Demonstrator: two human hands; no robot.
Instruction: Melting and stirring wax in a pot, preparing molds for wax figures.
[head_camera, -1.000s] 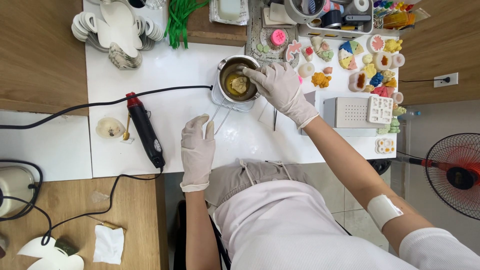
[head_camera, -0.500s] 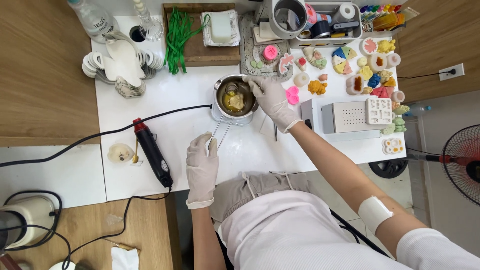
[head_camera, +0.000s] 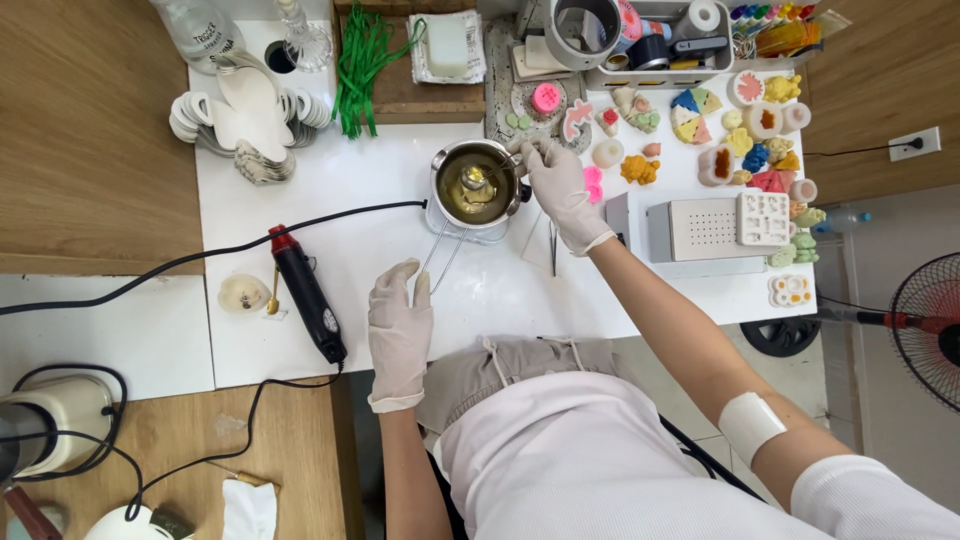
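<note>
White worktable (head_camera: 330, 330) between wood floor panels. Right hand (head_camera: 560, 190) pinches a spoon (head_camera: 478, 178) in the metal pot (head_camera: 478, 188) mid-table; left hand (head_camera: 398, 330), fingers together, grips the pot's wire handle (head_camera: 440, 262).

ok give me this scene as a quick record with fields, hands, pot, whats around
left hand: gloved, on the wire handle of the pot
right hand: gloved, at the pot's rim, pinching a spoon
pot: small metal, yellowish melt inside, upright on the white table
spoon: bowl dipped in the melt
heat gun: black, red tip, lying left of the pot, corded
right side: grey box, coloured moulded shapes
</note>
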